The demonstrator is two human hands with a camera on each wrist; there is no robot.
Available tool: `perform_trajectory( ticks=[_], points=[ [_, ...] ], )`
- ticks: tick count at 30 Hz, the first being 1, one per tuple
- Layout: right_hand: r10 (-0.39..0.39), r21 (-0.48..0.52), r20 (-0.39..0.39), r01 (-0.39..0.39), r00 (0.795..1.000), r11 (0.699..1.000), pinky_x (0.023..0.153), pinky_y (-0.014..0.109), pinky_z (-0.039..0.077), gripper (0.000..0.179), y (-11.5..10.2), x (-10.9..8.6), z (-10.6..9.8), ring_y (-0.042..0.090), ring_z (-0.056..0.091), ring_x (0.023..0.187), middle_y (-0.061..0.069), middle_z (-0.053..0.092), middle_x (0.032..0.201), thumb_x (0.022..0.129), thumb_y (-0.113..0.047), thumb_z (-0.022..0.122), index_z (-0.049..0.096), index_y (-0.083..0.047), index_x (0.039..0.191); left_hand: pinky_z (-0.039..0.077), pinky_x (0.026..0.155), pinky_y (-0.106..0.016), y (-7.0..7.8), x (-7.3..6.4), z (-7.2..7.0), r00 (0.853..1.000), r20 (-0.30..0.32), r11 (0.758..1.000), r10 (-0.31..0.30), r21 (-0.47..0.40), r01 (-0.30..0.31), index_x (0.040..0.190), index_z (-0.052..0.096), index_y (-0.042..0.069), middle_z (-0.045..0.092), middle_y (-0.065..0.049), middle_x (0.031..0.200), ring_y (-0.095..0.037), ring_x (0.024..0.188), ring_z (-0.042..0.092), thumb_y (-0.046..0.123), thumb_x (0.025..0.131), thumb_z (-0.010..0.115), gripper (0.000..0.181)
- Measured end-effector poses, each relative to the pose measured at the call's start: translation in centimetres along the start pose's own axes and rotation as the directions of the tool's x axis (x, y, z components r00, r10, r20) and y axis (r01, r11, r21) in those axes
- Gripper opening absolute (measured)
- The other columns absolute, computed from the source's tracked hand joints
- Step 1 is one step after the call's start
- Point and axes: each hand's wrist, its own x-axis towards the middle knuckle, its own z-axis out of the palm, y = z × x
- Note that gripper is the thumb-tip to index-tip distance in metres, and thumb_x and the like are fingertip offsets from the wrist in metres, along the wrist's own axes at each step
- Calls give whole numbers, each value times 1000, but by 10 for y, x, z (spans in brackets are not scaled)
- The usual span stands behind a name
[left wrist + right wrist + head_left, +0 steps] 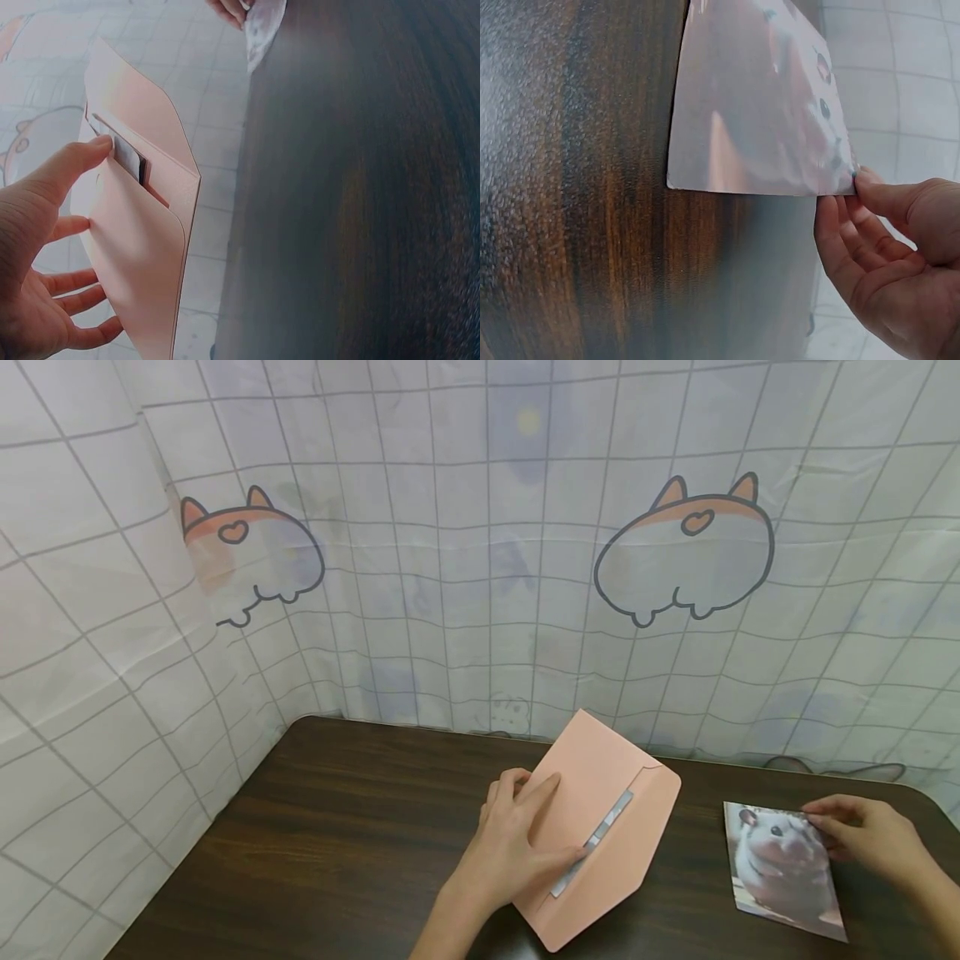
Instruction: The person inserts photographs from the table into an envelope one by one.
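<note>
A pink envelope point(581, 768) with its pointed flap unfolded is tilted over the table, gripped by my left hand point(504, 839). A grey-and-white picture card point(617, 810) sits inside, only a strip of it showing at the envelope's mouth. My left thumb point(94, 150) lies on that strip, the other fingers along the envelope's side. Farther right, a photo of a plump, furry, rodent-like animal point(783, 864) is pinched at one corner by my right hand point(873, 837). In the right wrist view, thumb and fingertips meet at the corner of the glossy photo point(742, 97).
Below both hands is a dark wood-grain table point(300, 827) with a rounded back-left corner. A white grid-patterned curtain point(450, 552) with corgi drawings hangs right behind it and along the left side.
</note>
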Motion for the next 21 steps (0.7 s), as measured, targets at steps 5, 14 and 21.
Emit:
perform_trajectory(
  ticks=[5,14,21],
  points=[
    [15,4,-24,-15,1000,1000,61,25,60,24,-5,-3,-1,4,67,65,13,75,90,106,-2,59,65,19,115,44,101,-49,0,0,1,1000,-9,1000,10,11,-9,154,57,19,45,-8,145,-26,131,43,44,83,89,82],
    [15,-5,-66,-15,998,1000,59,26,59,24,-19,-11,-4,3,66,63,10,76,88,105,-4,61,66,17,115,43,102,-51,-1,0,1,1000,-20,999,22,25,-22,153,57,17,44,-9,145,-27,132,43,44,84,89,81],
    [-3,0,-76,3,997,1000,59,25,59,24,-28,-15,-3,3,67,62,5,74,86,104,-4,62,67,16,116,41,104,-52,0,-1,1,998,-39,998,41,41,-39,152,57,17,45,-10,144,-29,132,44,43,84,89,80]
  ],
)
